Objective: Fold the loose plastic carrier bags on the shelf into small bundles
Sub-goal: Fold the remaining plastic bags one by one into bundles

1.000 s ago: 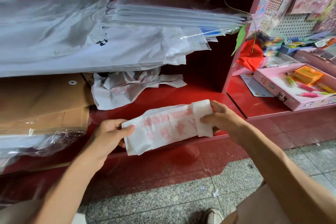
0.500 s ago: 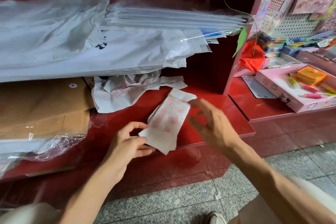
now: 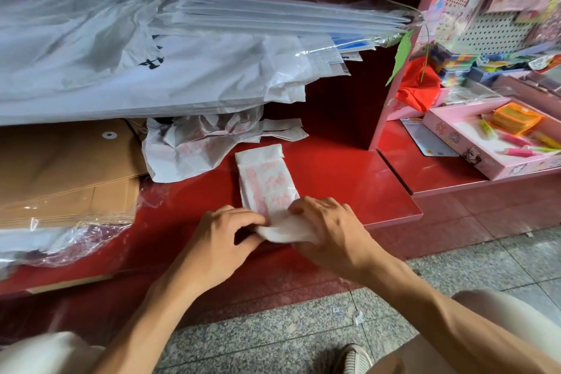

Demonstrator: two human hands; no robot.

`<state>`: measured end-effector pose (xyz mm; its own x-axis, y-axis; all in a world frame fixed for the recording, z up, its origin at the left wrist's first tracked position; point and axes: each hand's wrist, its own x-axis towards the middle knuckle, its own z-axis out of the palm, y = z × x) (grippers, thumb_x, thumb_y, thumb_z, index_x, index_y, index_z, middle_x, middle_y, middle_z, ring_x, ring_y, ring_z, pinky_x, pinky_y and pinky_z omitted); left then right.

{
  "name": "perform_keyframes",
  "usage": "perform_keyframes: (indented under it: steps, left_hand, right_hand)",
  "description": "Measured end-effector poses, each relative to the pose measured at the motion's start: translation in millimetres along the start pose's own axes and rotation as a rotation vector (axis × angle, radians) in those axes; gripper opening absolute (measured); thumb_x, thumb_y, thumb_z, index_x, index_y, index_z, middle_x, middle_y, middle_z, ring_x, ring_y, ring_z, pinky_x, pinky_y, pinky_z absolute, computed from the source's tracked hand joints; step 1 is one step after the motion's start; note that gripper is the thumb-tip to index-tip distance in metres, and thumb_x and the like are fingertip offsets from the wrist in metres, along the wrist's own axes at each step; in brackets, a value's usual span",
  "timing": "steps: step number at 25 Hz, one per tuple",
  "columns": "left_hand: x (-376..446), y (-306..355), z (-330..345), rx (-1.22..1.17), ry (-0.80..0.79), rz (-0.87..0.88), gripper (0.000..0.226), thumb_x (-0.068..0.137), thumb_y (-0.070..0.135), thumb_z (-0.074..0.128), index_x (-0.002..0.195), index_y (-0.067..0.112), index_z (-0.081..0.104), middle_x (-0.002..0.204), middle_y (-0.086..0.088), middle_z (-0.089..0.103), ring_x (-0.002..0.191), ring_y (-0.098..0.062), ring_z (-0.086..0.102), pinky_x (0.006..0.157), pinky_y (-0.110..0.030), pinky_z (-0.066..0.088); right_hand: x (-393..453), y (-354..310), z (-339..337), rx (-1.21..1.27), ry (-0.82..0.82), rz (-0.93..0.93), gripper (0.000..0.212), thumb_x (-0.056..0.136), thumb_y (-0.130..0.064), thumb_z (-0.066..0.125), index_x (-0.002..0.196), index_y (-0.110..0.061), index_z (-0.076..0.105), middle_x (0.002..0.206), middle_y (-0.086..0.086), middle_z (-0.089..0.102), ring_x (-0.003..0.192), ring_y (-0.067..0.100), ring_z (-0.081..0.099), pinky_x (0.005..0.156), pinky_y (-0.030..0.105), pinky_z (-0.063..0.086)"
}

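Note:
A white plastic carrier bag with pink print [image 3: 265,179], folded into a long narrow strip, lies on the red shelf [image 3: 340,179], pointing away from me. Its near end is turned up into a small fold between my hands. My left hand [image 3: 224,234] pinches that end from the left. My right hand [image 3: 328,228] grips it from the right, fingers curled over the plastic. A loose, crumpled white carrier bag with pink print [image 3: 197,149] lies behind, by the brown envelopes.
Stacked brown envelopes [image 3: 60,173] in clear wrap fill the shelf's left. Large white and clear plastic sheets [image 3: 151,55] overhang above them. To the right stands a pink display with a tray of pens [image 3: 498,146] and a red cloth [image 3: 419,85]. Grey stone floor lies below.
The strip was held crosswise in the air by both hands, then turned lengthwise and laid on the shelf. Both hands have now closed on its near end and started folding it.

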<state>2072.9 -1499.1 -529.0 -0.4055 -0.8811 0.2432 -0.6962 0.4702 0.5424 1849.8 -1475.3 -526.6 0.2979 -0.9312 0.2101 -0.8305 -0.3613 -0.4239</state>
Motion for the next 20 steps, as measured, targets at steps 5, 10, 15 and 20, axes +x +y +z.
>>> perform_keyframes:
  steps: [5,10,15,20]
  left_hand:
    - [5,14,9,-0.275,0.120,-0.293,0.004,0.088,0.025,0.069,0.091,0.024,0.066,0.074,0.020,0.072,0.072,0.002,0.066,0.064,-0.018,0.047]
    - [4,13,16,-0.098,0.147,-0.254,0.045,0.082,0.020,0.069,0.122,0.033,0.054,0.064,0.014,0.065,0.064,-0.004,0.059,0.076,-0.030,0.050]
    - [0,3,13,0.262,0.009,-0.103,0.060,0.078,0.061,0.044,0.122,0.026,0.064,0.119,0.015,0.053,0.105,-0.017,0.050,0.087,-0.043,0.046]
    - [-5,-7,5,0.307,-0.030,-0.024,0.056,0.074,0.068,0.052,0.110,0.028,0.069,0.106,0.021,0.058,0.095,-0.011,0.052,0.081,-0.035,0.040]
  right_hand:
    - [13,2,-2,0.299,0.136,0.216,0.015,0.089,-0.026,0.060,0.078,-0.015,0.058,0.066,0.002,0.062,0.054,0.015,0.051,0.050,0.035,0.040]
    - [22,4,12,0.216,0.200,0.249,0.031,0.089,-0.021,0.062,0.119,-0.019,0.055,0.076,-0.008,0.063,0.065,0.015,0.058,0.062,0.038,0.051]
    - [22,8,7,-0.235,0.034,-0.097,0.051,0.092,-0.047,0.055,0.138,-0.029,0.045,0.134,-0.009,0.050,0.107,0.020,0.047,0.085,0.037,0.040]
    - [22,17,-10,-0.198,-0.202,-0.117,0.049,0.082,-0.045,0.067,0.128,-0.031,0.057,0.125,-0.012,0.052,0.105,0.011,0.044,0.084,0.029,0.035]
